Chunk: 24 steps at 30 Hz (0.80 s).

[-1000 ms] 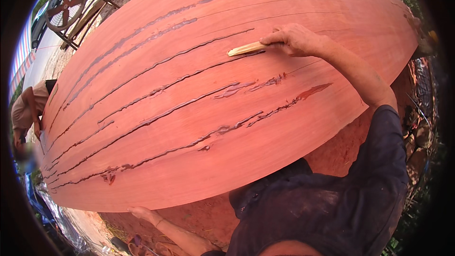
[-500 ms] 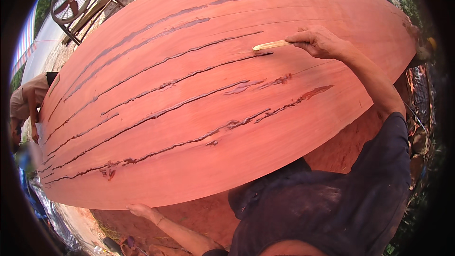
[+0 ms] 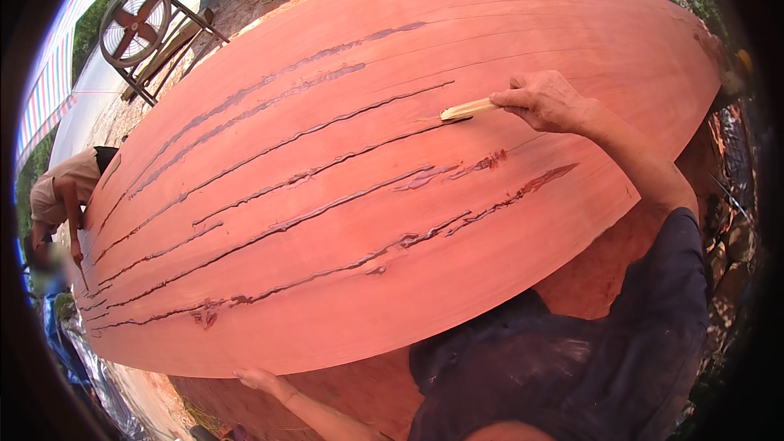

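Note:
A broad, curved, reddish wooden surface like a boat hull (image 3: 392, 294) fills most of the view, with dark lines of paste (image 3: 343, 135) along its seams. My right hand (image 3: 545, 103) is closed around a pale flat wooden stick (image 3: 469, 110). The stick's tip meets the right end of one dark line. My left hand (image 3: 260, 380) rests at the near edge of the hull, fingers stretched out against it; their undersides are hidden.
At the far left another person (image 3: 69, 188) bends over the hull's end, holding a thin tool. A round fan (image 3: 135, 26) on a metal stand is behind the hull. Stones (image 3: 735, 245) lie at the right, and blue sheeting (image 3: 61, 347) at the lower left.
My right hand has lowered the stick from above the surface onto the end of the dark line. The whole view has shifted slightly, the hull appearing lower. My left hand stays at the edge.

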{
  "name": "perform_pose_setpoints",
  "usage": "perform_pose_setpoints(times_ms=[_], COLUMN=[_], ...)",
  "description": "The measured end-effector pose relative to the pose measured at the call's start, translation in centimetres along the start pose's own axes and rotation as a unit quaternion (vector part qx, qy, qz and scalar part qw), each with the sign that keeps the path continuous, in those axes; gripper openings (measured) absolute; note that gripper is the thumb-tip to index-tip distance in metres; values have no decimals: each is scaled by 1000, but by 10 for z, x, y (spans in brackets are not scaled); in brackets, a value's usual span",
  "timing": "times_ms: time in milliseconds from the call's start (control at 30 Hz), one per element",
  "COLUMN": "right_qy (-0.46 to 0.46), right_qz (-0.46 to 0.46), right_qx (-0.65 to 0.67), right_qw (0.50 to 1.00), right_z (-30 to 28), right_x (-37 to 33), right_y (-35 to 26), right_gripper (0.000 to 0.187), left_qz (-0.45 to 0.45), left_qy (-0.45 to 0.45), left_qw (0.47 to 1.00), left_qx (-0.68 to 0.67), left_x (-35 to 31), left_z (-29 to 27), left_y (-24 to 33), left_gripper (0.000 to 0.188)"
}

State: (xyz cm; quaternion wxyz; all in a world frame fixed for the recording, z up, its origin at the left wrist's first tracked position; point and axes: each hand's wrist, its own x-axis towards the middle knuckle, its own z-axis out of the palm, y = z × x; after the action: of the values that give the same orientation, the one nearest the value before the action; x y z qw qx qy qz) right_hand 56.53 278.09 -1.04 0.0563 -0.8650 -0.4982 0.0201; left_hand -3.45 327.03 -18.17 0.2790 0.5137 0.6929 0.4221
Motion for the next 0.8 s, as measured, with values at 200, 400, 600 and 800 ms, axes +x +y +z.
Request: perform_pose_setpoints(times_ms=[200, 400, 600, 800], right_qy=[56, 28, 82, 8], right_qz=[-16, -19, 76, 193], right_qx=[42, 12, 248, 476], right_qw=[997, 999, 962, 858], right_z=[24, 12, 8, 11], right_x=[6, -13, 3, 21], right_y=[-15, -10, -1, -11], right_gripper=[12, 10, 21, 29], left_qz=[-8, -15, -21, -23], left_qy=[-2, -8, -11, 0], left_qw=[1000, 1000, 999, 1000], left_qx=[-14, -17, -30, 4], left_x=[-11, -17, -23, -32], left_z=[4, 3, 1, -2], left_y=[8, 15, 20, 30], left_gripper=[67, 67, 67, 68])
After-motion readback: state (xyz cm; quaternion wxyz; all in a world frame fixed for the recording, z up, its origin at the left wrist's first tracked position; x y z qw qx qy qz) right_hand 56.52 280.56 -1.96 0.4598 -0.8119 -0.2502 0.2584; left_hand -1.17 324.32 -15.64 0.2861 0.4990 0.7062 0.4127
